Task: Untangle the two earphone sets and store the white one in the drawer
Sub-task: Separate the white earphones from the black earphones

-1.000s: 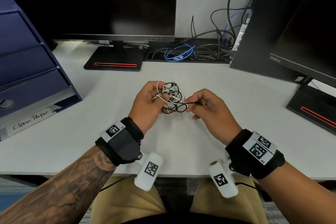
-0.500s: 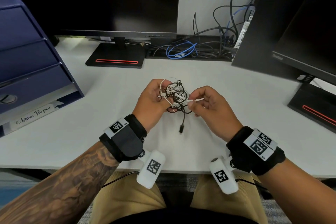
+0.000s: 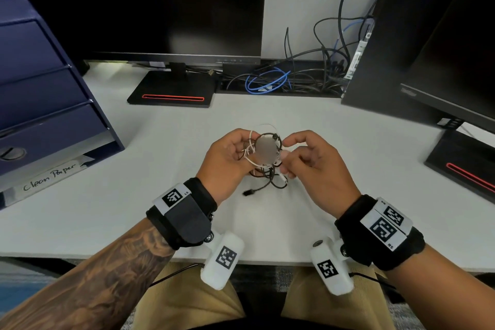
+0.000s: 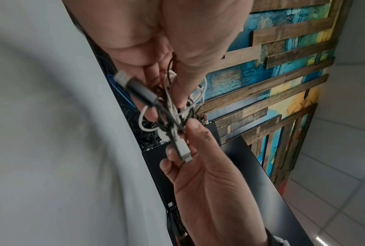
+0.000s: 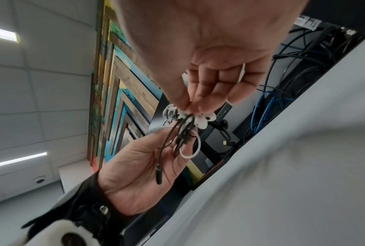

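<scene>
A knot of white and black earphone cords (image 3: 263, 166) hangs between both hands above the desk (image 3: 160, 195). My left hand (image 3: 246, 147) grips the knot from the left, thumb and fingers curled round the loops (image 4: 177, 99). My right hand (image 3: 288, 154) pinches the white set at the knot's right side, close to the white earbuds (image 5: 201, 120). The white plug (image 4: 183, 151) lies against the right hand's fingers. The black plug (image 3: 247, 192) dangles free below the knot, near the desk. The two sets are still wound together.
A blue drawer unit (image 3: 48, 104) stands at the left edge of the desk, its drawers shut. Two monitors on black stands (image 3: 174, 91) sit at the back and right. Loose cables (image 3: 281, 80) lie behind. Desk edge runs just under my wrists.
My right hand has moved in from pulling the white plug sideways and now pinches at the knot itself. The black plug, which hung straight down, has swung toward the lower left.
</scene>
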Motion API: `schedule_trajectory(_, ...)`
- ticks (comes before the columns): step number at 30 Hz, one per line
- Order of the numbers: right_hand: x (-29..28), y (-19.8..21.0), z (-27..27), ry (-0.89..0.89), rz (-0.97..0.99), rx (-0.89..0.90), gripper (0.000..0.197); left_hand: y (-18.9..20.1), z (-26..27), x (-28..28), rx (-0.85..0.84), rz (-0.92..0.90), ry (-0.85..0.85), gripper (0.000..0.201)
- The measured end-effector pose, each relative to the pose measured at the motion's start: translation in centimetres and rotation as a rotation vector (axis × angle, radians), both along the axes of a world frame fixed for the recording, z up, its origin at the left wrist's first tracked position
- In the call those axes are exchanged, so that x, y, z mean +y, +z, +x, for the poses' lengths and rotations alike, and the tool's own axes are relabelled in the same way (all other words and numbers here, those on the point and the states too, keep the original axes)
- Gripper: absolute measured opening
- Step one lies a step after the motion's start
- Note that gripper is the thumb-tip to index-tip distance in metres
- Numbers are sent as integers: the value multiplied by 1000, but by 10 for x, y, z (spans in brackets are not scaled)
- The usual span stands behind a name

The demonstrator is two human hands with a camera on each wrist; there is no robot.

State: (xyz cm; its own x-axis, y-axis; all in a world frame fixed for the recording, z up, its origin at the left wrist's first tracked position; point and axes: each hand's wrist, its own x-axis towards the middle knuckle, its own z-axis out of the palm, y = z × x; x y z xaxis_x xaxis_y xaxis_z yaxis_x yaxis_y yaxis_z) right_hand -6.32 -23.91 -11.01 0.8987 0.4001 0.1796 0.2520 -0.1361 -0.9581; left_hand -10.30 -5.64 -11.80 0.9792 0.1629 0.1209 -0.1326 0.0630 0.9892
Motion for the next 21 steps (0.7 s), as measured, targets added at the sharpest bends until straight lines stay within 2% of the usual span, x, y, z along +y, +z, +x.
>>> schedule_trajectory(4,-2,-3,3,-28,-125,-87,11,0,0,2,12,-4,-8,19)
schedule_trajectory(7,-2,-3,5,-40,-105,-71,10,1,0,1,22,4,2,19)
schedule_trajectory(10,-3,-2,7,-80,-19,-43,11,2,-1,1,29,58,1,11)
schedule_trajectory(14,-4,4,11,-122,75,-23,12,1,0,4,23,136,35,15)
schedule_trajectory(18,-6,13,10,-47,326,149,26,0,1,5,17,148,33,17)
schedule_trajectory(21,-5,15,9,-25,400,197,19,0,1,6,20,167,30,19)
